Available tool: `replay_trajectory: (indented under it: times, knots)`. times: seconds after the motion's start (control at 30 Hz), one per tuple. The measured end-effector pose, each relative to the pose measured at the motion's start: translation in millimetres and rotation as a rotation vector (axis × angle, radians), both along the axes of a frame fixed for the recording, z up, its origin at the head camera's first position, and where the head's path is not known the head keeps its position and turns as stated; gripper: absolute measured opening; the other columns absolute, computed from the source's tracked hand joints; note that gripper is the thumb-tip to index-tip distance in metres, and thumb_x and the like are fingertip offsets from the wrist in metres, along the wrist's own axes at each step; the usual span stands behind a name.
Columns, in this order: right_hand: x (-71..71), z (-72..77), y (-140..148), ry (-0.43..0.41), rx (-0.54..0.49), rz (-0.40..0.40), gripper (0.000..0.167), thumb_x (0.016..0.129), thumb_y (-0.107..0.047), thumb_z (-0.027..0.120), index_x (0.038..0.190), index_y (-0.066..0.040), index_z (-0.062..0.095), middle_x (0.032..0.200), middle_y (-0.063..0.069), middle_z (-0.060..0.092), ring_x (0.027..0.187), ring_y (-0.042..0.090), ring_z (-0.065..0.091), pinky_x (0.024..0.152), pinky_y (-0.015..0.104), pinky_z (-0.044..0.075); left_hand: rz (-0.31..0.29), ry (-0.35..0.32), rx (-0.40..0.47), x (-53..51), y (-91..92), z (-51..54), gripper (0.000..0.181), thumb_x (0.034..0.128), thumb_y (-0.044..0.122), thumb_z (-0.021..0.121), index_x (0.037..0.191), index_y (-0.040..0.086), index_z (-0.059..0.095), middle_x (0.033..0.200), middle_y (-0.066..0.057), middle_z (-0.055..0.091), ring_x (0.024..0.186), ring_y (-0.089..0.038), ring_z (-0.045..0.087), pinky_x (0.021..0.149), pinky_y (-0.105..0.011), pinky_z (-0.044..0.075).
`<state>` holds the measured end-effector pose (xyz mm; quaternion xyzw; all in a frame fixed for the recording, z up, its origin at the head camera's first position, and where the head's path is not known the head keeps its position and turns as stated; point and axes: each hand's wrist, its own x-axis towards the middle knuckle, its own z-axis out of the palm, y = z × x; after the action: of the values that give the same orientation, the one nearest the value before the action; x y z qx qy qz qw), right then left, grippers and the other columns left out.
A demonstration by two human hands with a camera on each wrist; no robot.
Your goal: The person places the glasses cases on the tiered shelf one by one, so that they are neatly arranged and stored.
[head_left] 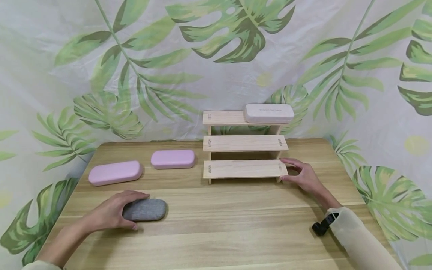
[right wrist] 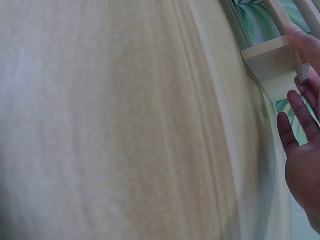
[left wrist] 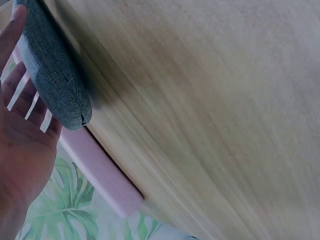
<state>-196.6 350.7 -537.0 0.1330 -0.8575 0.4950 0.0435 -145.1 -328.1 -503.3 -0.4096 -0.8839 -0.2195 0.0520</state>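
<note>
In the head view, a grey fabric glasses case (head_left: 146,210) lies on the table at front left. My left hand (head_left: 109,210) is around its left end, fingers along the far side and thumb by the near side. The left wrist view shows the fingers of my left hand (left wrist: 27,145) fairly straight and spread beside the grey case (left wrist: 55,70). A three-tier wooden stand (head_left: 244,169) stands right of centre at the back. My right hand (head_left: 305,178) pinches the right end of its lowest shelf between thumb and forefinger; the right wrist view shows the other fingers loose.
Two pink glasses cases, one farther left (head_left: 115,173) and one nearer the stand (head_left: 173,159), lie on the wooden table (head_left: 216,228). A white case (head_left: 269,113) rests on the right part of the stand's top shelf. Leaf-patterned cloth (head_left: 158,123) hangs behind the table.
</note>
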Motion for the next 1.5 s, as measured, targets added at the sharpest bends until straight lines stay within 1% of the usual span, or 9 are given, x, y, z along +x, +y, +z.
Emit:
replay_trajectory:
  times: [0.13,0.43,0.6,0.83,1.07,1.13,1.23,1.33,1.5]
  knots:
    - [0.0,0.4,-0.8,-0.001,-0.004,0.001,0.065,0.082,-0.011,0.093,0.142,-0.009,0.068,0.146,0.014,0.064,0.122,0.001,0.062,0.103,0.019,0.049,0.023,-0.039,-0.008,2.6,0.0,-0.3,0.09,0.0604,0.047,0.103,0.136,0.01,0.069,0.127,-0.005,0.073,0.113,-0.026,0.068,0.102,-0.008,0.036]
    - [-0.6,-1.8,-2.9,0.003,-0.009,0.013,0.064,0.083,-0.01,0.092,0.142,-0.007,0.068,0.146,0.017,0.064,0.124,0.017,0.065,0.105,0.025,0.051,0.047,-0.1,-0.027,7.9,-3.2,-3.5,0.089,0.0662,0.051,0.099,0.139,0.012,0.067,0.128,-0.004,0.072,0.114,-0.018,0.067,0.097,-0.01,0.042]
    - [-1.0,-1.4,-3.6,-0.01,-0.004,0.006,0.065,0.083,-0.011,0.092,0.143,-0.008,0.067,0.147,0.015,0.064,0.124,0.021,0.065,0.105,0.026,0.05,0.046,-0.096,-0.021,7.8,-4.0,-5.1,0.086,0.0672,0.049,0.099,0.139,0.012,0.068,0.128,-0.004,0.073,0.113,-0.019,0.067,0.096,-0.009,0.042]
    - [0.4,0.4,-5.1,0.002,-0.006,0.006,0.064,0.083,-0.009,0.092,0.142,-0.007,0.068,0.146,0.016,0.064,0.125,0.031,0.065,0.104,0.028,0.051,0.036,-0.072,-0.021,6.3,-3.2,-6.4,0.084,0.066,0.039,0.102,0.138,0.011,0.068,0.127,-0.004,0.073,0.111,-0.017,0.068,0.094,-0.009,0.043]
    - [1.4,2.2,-5.2,-0.013,-0.012,-0.002,0.066,0.082,-0.01,0.092,0.143,-0.007,0.067,0.147,0.014,0.064,0.128,0.031,0.062,0.107,0.038,0.052,0.035,-0.064,-0.024,4.5,-2.5,-7.0,0.083,0.0643,0.031,0.103,0.137,0.01,0.068,0.125,-0.004,0.074,0.109,-0.014,0.068,0.089,-0.014,0.049]
    - [1.1,1.7,-4.7,-0.01,-0.006,-0.003,0.066,0.082,-0.01,0.092,0.143,-0.007,0.067,0.147,0.014,0.064,0.128,0.029,0.063,0.107,0.036,0.051,0.033,-0.057,-0.02,4.1,-1.6,-6.9,0.083,0.0632,0.028,0.103,0.136,0.011,0.069,0.124,-0.004,0.074,0.109,-0.014,0.068,0.089,-0.013,0.048]
    - [0.3,0.3,-3.0,-0.005,0.0,-0.006,0.065,0.082,-0.01,0.092,0.142,-0.007,0.068,0.146,0.014,0.064,0.127,0.028,0.063,0.106,0.028,0.051,0.032,-0.046,-0.009,3.6,-0.2,-6.8,0.082,0.0613,0.023,0.104,0.135,0.011,0.069,0.123,-0.003,0.074,0.108,-0.014,0.068,0.092,-0.009,0.045]
    - [-0.7,-1.2,-1.2,0.003,0.004,-0.005,0.064,0.082,-0.01,0.092,0.142,-0.007,0.068,0.145,0.013,0.065,0.126,0.029,0.064,0.104,0.022,0.049,0.03,-0.04,0.004,3.1,0.6,-7.1,0.082,0.0604,0.02,0.104,0.134,0.01,0.069,0.123,-0.003,0.074,0.108,-0.014,0.068,0.093,-0.007,0.042]
    - [-1.6,-2.5,0.3,0.013,0.008,-0.002,0.064,0.083,-0.011,0.092,0.142,-0.008,0.068,0.145,0.014,0.065,0.126,0.033,0.063,0.105,0.022,0.049,0.031,-0.047,0.011,2.6,0.9,-7.8,0.081,0.0603,0.018,0.104,0.134,0.01,0.07,0.122,-0.004,0.074,0.108,-0.013,0.068,0.093,-0.006,0.042]
